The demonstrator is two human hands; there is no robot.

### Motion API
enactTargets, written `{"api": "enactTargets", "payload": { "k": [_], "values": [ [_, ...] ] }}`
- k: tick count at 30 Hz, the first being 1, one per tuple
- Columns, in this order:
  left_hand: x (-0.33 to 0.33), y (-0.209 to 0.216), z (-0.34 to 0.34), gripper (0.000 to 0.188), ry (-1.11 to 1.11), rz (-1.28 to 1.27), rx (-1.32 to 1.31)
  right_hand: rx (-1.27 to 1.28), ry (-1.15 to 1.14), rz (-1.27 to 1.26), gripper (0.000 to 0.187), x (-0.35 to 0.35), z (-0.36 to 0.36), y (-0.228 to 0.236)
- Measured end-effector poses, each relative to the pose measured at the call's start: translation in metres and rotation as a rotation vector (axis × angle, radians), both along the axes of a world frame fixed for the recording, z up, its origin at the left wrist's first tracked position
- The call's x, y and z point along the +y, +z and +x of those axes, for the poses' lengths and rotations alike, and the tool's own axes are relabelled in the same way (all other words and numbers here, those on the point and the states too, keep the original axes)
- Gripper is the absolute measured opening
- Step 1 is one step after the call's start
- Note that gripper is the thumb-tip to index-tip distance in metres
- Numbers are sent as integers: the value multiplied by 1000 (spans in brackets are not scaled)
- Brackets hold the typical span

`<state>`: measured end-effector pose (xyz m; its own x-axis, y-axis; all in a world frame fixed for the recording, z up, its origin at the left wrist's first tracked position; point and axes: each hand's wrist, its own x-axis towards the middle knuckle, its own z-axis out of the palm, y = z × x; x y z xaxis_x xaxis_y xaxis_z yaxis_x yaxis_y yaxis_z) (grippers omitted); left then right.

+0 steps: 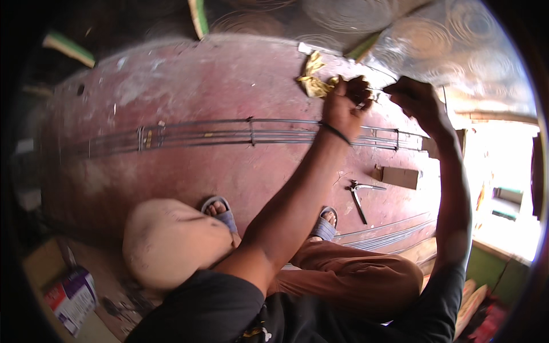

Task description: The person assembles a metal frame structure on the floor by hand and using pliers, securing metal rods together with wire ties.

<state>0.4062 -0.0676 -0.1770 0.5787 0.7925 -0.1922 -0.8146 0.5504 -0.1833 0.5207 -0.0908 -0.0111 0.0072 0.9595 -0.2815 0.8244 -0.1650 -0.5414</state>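
Both my arms reach forward over the floor, up and to the right. My left hand (346, 106) is closed with its fingers curled, a dark band round the wrist. Facing it, my right hand (419, 103) pinches its fingertips together. A thin wire (375, 90) appears to run between the two hands; its ends are hidden in the fingers. Below them, a long frame of thin steel rods (286, 132) with cross ties lies across the floor. Pincers (358, 200) rest on the floor nearer to me, handles spread. Crumpled yellow cloth (314, 80) lies just beyond my left hand.
A small cardboard box (400, 177) sits right of the pincers. More loose rods (389, 237) lie at the right, near my foot. Dark sheets with swirl marks (423, 43) and green-edged strips (198, 18) line the far side. A printed carton (74, 300) stands at lower left.
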Motion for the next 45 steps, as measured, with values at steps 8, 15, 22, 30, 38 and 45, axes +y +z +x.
{"api": "enactTargets", "payload": {
  "k": [8, 15, 22, 30, 38, 45],
  "values": [
    [-3, 14, -56, 46, -336, 772, 1350, 218, -106, -4, 19, 35, 133, -108],
    [-8, -4, -60, 19, -36, 901, 1843, 657, -82, -566, 9, 56, 126, -196],
    [-22, 8, -24, 41, -326, 1707, 1923, 738, -56, -838, 14, 59, 117, -248],
    [-25, -8, -7, 32, -236, 1842, 1935, 900, -21, -896, 10, 61, 112, -253],
    [-44, -39, -14, 18, 210, 1703, 1856, 861, 130, -586, 10, 52, 92, -224],
    [-49, -44, -13, 17, 332, 1664, 1796, 597, 259, -480, 27, 51, 87, -218]
  ]
}}
